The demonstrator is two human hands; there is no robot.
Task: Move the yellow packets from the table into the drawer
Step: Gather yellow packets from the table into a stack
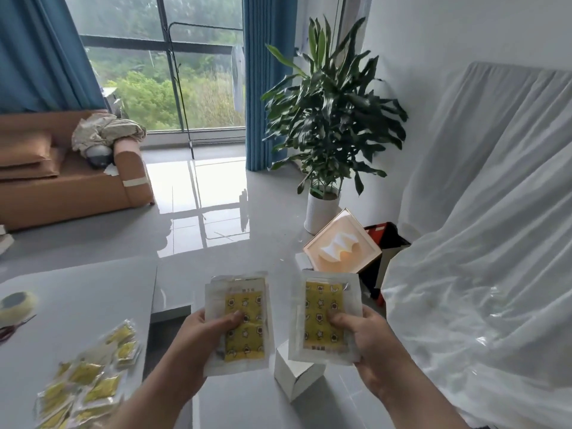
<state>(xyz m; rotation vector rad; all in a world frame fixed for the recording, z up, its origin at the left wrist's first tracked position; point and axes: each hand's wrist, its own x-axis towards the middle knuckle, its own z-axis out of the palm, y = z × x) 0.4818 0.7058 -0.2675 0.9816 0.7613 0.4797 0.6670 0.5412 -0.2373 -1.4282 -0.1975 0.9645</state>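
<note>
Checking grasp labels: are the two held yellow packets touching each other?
Apart. Head view shows a clear gap between the left packet and the right packet.

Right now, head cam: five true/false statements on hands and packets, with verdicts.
1. Both hands hold yellow packets. True: the left hand grips the left packets, the right hand grips the right packets.
2. No packets remain on the table. False: a loose pile lies on the table.
3. A tape roll sits on the table. True: tape roll, far left edge.
4. The potted plant stands on the table. False: the potted plant stands on the floor by the curtain.
5. An open drawer is in view. False: no drawer shows.
</note>
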